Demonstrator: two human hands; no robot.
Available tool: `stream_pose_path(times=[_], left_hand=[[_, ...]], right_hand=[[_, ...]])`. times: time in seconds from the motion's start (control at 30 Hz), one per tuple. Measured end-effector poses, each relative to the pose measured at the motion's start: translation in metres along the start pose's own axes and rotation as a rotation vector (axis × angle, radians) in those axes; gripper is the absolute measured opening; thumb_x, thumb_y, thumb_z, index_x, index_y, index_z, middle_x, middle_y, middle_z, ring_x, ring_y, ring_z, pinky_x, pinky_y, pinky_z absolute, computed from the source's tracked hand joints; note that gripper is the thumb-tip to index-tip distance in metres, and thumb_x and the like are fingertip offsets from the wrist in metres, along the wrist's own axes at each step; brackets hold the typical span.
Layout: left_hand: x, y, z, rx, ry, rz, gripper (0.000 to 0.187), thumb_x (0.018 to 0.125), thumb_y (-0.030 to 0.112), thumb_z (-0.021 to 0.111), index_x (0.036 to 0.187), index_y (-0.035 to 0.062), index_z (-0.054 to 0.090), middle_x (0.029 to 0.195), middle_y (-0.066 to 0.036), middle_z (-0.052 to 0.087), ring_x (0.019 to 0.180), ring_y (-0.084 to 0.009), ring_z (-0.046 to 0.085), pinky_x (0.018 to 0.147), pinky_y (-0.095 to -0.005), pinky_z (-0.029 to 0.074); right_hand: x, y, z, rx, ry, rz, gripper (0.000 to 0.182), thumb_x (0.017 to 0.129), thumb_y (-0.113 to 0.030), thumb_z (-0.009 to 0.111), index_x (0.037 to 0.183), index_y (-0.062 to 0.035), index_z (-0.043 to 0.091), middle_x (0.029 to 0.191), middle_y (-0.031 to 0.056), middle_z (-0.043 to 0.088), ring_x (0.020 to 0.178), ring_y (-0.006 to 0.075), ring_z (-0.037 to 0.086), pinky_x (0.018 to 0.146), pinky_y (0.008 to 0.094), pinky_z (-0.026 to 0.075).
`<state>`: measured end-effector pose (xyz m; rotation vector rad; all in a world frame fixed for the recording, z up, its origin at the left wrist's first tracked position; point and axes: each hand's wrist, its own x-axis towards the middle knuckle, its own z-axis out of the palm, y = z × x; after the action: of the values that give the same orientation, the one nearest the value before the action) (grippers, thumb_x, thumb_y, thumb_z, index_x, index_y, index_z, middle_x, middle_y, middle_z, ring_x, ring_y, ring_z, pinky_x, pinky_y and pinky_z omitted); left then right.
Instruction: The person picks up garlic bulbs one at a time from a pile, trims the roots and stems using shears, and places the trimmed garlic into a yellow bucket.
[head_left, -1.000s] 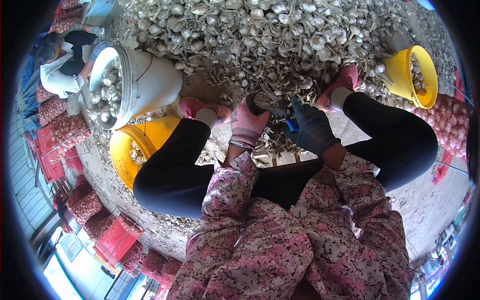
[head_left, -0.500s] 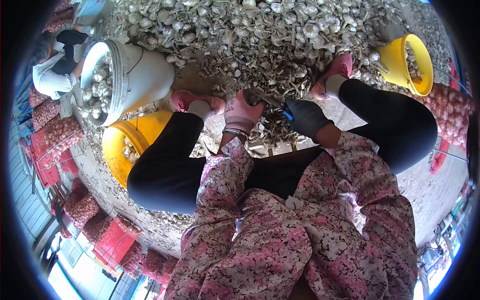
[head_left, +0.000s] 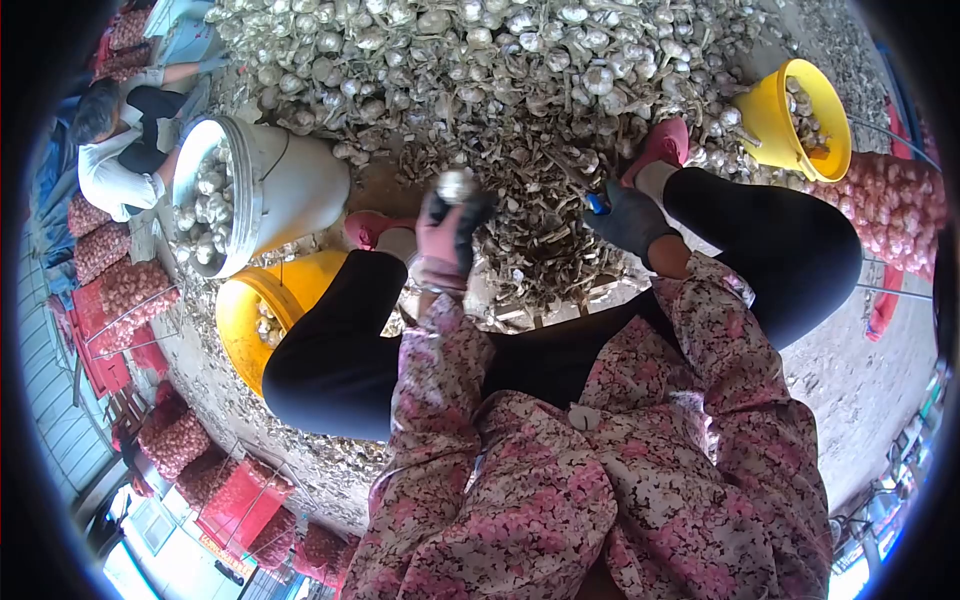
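Now we held a garlic bulb [head_left: 457, 186] in our curled left hand [head_left: 446, 238], right of the white bucket [head_left: 300, 182]; our right hand [head_left: 636, 222] gripped a blue-handled tool [head_left: 598, 204], farther from this bucket.

pink floral shirt [head_left: 520, 490], black trousers [head_left: 770, 225], pink shoes [head_left: 662, 145]; left hand [head_left: 445, 232] pink-gloved, right hand [head_left: 630, 222] dark-gloved.

Smooth, glossy plastic is seen in the white bucket [head_left: 308, 182] at upper left and the yellow bucket [head_left: 760, 125] at upper right. Rough, papery skins are shown on the garlic pile [head_left: 500, 60] at top. Matt cloth is seen in the pink glove [head_left: 437, 242] near centre and the flowered shirt [head_left: 530, 480] below.
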<state>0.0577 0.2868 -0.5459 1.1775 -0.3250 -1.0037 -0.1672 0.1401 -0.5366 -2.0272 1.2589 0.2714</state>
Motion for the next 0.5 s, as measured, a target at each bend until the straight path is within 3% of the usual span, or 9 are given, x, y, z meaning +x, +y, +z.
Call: stream_pose_path(times=[0.03,0.1,0.23,0.3,0.33,0.37,0.4,0.47,0.5], left_hand=[[0.004,0.018,-0.010,-0.015,0.035,-0.014,0.027,0.087,0.005,0.059,0.113,0.0036,0.056,0.099,-0.007,0.060,0.089,-0.0184,0.060,0.078,-0.0313,0.052],[0.032,0.051,-0.077,-0.187,0.006,0.076,0.026,0.090,0.019,0.056,0.111,0.0033,0.055,0.101,-0.008,0.059,0.095,-0.0201,0.058,0.082,-0.0339,0.050],[0.042,0.191,-0.087,-0.758,0.135,0.522,0.045,0.086,0.030,0.061,0.116,-0.0014,0.052,0.116,-0.014,0.057,0.110,-0.0256,0.054,0.098,-0.0384,0.043],[0.041,0.212,-0.099,-0.772,0.079,0.409,0.049,0.083,0.031,0.064,0.114,-0.0041,0.052,0.119,-0.017,0.056,0.115,-0.0280,0.051,0.102,-0.0414,0.040],[0.047,0.204,-0.116,-0.785,-0.006,0.357,0.051,0.083,0.033,0.063,0.114,-0.0064,0.051,0.121,-0.021,0.055,0.117,-0.0296,0.050,0.102,-0.0439,0.040],[0.048,0.189,-0.118,-0.660,0.149,0.292,0.045,0.088,0.032,0.055,0.116,-0.0036,0.052,0.121,-0.019,0.055,0.117,-0.0293,0.050,0.103,-0.0445,0.037],[0.052,0.162,-0.106,-0.604,0.341,0.304,0.056,0.085,0.032,0.059,0.125,-0.0048,0.046,0.127,-0.020,0.052,0.117,-0.0310,0.050,0.105,-0.0425,0.034],[0.051,0.094,-0.104,-0.854,-0.254,0.034,0.036,0.091,0.029,0.051,0.113,0.0010,0.057,0.115,-0.015,0.061,0.114,-0.0272,0.052,0.102,-0.0406,0.036],[0.043,0.064,-0.077,-0.714,-0.120,-0.073,0.025,0.091,0.030,0.048,0.097,0.0074,0.057,0.101,-0.009,0.060,0.099,-0.0243,0.053,0.091,-0.0368,0.040]], right_hand=[[0.002,0.005,-0.009,-0.182,0.050,-0.015,0.041,0.078,-0.038,0.063,0.097,-0.0027,0.059,0.085,0.0191,0.065,0.083,0.0332,0.065,0.076,0.0414,0.050],[0.013,0.013,-0.028,-0.321,0.080,0.017,0.042,0.077,-0.040,0.064,0.098,-0.0048,0.057,0.084,0.0167,0.065,0.082,0.0317,0.065,0.074,0.0412,0.050],[0.046,0.025,-0.040,-0.713,0.007,0.025,0.034,0.077,-0.036,0.063,0.097,-0.0094,0.056,0.080,0.0107,0.065,0.079,0.0274,0.064,0.065,0.0418,0.048],[0.063,0.034,-0.028,-0.879,0.031,-0.050,0.025,0.074,-0.029,0.062,0.092,-0.0109,0.058,0.078,0.0091,0.065,0.072,0.0253,0.065,0.056,0.0426,0.046],[0.073,0.037,-0.020,-0.906,0.041,-0.079,0.024,0.073,-0.027,0.062,0.091,-0.0111,0.059,0.077,0.0093,0.065,0.071,0.0252,0.065,0.055,0.0429,0.046],[0.082,0.040,-0.011,-0.925,0.058,-0.107,0.023,0.072,-0.025,0.063,0.090,-0.0112,0.060,0.075,0.0094,0.065,0.069,0.0251,0.065,0.054,0.0432,0.046],[0.093,0.043,-0.002,-0.941,0.072,-0.126,0.022,0.071,-0.024,0.063,0.089,-0.0113,0.060,0.073,0.0096,0.064,0.068,0.0250,0.065,0.053,0.0434,0.045],[0.110,0.051,0.022,-1.037,0.053,-0.047,0.019,0.072,-0.021,0.063,0.088,-0.0105,0.061,0.072,0.0101,0.064,0.067,0.0252,0.065,0.053,0.0433,0.046],[0.112,0.051,0.024,-1.085,0.040,-0.009,0.019,0.073,-0.020,0.062,0.089,-0.0100,0.061,0.072,0.0102,0.064,0.067,0.0254,0.065,0.054,0.0431,0.046]])
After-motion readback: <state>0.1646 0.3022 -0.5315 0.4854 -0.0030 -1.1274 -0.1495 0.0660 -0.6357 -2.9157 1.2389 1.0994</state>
